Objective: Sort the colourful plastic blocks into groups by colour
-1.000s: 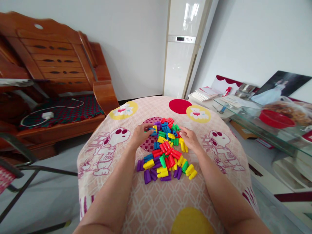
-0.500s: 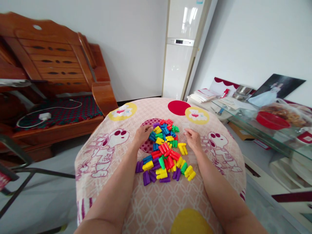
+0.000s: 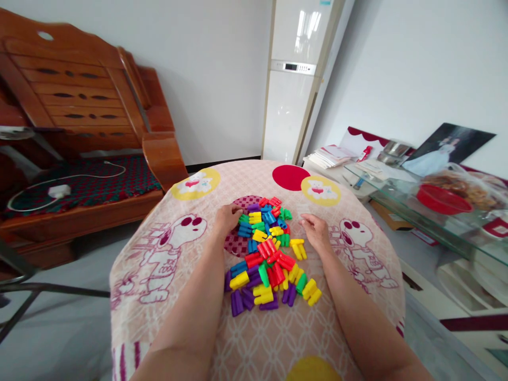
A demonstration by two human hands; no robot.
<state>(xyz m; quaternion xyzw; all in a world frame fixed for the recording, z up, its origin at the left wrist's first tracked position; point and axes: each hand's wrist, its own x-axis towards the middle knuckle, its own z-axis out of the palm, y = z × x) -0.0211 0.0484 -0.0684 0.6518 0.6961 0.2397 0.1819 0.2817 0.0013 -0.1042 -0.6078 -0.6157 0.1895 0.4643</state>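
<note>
A loose heap of small plastic building blocks in red, yellow, green, blue and purple lies on the tablecloth between my forearms. Each looks like short rounded pegs joined side by side. My left hand is at the heap's far left, its bent fingertips closed against a green building block. Blue blocks lie just below those fingertips. At the right, apart from the heap, my right hand rests loosely curled, thumb and forefinger a little apart, with nothing visible in it. A yellow block is the nearest piece to it.
The patterned tablecloth covers a round-edged table. A carved wooden bench stands at the left, with a white charger on its seat. To the right, a glass shelf holds a red bowl. Behind stands a tall white cabinet unit.
The view has shifted slightly, so the bench appears further left. Both hands keep nearly the same places beside the heap. The green block by my left fingertips shows more plainly now.
</note>
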